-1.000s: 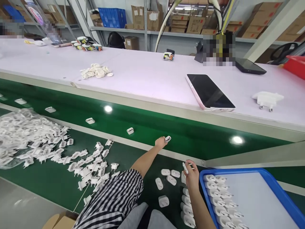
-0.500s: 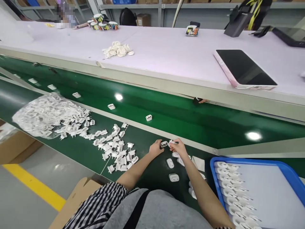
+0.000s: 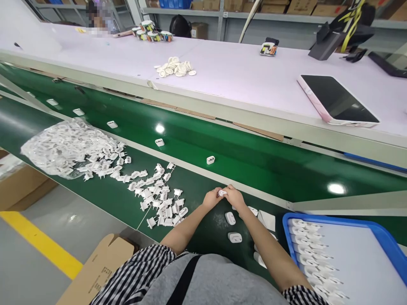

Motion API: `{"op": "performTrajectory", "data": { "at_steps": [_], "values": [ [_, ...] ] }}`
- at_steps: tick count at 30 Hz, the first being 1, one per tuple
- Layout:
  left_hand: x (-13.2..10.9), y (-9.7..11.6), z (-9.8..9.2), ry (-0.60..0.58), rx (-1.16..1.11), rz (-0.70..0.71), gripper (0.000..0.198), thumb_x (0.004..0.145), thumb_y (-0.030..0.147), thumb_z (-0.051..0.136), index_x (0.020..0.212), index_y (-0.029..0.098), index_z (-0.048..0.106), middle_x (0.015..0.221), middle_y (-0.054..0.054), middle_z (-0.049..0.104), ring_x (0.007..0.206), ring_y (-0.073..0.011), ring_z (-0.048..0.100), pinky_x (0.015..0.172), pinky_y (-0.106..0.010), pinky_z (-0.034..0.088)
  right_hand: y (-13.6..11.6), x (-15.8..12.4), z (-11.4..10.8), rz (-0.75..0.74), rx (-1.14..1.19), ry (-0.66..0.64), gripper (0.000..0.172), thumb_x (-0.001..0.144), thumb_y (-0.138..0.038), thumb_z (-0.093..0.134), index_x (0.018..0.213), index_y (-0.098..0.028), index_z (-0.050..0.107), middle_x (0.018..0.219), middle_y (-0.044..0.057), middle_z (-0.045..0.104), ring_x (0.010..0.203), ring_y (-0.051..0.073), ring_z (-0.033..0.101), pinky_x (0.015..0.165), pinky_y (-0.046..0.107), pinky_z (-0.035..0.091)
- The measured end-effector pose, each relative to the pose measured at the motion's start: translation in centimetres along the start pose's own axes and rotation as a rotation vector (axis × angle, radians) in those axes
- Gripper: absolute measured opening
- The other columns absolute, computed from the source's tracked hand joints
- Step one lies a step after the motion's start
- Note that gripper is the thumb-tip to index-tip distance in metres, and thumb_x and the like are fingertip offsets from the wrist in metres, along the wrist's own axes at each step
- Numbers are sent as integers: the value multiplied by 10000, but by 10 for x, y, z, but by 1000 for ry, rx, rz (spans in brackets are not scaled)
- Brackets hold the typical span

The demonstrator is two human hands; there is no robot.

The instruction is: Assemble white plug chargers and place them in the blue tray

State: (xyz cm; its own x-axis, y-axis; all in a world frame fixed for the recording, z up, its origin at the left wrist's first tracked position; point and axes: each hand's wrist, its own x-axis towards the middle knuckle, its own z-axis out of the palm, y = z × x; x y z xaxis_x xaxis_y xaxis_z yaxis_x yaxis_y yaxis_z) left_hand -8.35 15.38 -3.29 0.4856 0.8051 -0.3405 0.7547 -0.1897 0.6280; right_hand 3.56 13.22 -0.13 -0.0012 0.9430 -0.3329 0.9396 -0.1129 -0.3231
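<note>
Your left hand [image 3: 211, 199] and right hand [image 3: 234, 197] pinch a white plug housing [image 3: 222, 192] between them — over the near green bench [image 3: 110, 197], left of the blue tray [image 3: 333, 219]. Beyond lies a brighter green strip [image 3: 254, 156], then a lilac shelf [image 3: 241, 80]; metal racking [image 3: 220, 21] stands far back, grey floor [image 3: 79, 212] near left.

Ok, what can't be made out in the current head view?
Head view:
Held white adapter: largely covered by the left hand and right hand.
Some loose adapters: partly hidden behind the right forearm.
Blue tray: cut off by the bottom and right edges.
Cardboard box: print too small to read.
</note>
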Motion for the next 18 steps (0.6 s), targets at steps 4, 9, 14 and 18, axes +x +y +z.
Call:
{"op": "performTrajectory", "data": {
  "at_steps": [4, 9, 14, 18],
  "values": [
    [-2, -1, 2, 7, 34, 18, 313, 694, 246, 451, 1003, 204, 440, 796, 2, 572, 741, -133, 531, 652, -209, 388, 3, -2, -1, -135, -82, -10, 188, 714, -182, 387, 838, -211, 526, 941, 30, 537, 848, 141, 496, 649, 211, 359],
    [-3, -2, 6, 30, 74, 39, 309, 728, 288, 406, 1018, 183, 425, 821, -22, 571, 771, -149, 528, 678, -233, 388, 3, -5, -1, -148, -62, -26, 205, 740, -197, 350, 875, -198, 505, 927, 25, 561, 831, 143, 514, 643, 212, 360],
    [-7, 1, 4, 38, 90, 102, 269, 737, 288, 385, 980, 186, 444, 870, -22, 569, 817, -152, 520, 698, -238, 390, -2, -6, -5, -158, -92, -73, 192, 727, -168, 352, 848, -178, 501, 898, 49, 577, 815, 156, 528, 651, 221, 363],
    [-14, 1, -1, 41, 175, 207, 249, 717, 290, 418, 929, 168, 467, 930, -35, 554, 849, -154, 510, 705, -233, 394, -3, -5, -4, -192, -110, -124, 209, 707, -139, 341, 832, -160, 507, 888, 73, 583, 807, 171, 537, 643, 232, 372]
  ]
}}
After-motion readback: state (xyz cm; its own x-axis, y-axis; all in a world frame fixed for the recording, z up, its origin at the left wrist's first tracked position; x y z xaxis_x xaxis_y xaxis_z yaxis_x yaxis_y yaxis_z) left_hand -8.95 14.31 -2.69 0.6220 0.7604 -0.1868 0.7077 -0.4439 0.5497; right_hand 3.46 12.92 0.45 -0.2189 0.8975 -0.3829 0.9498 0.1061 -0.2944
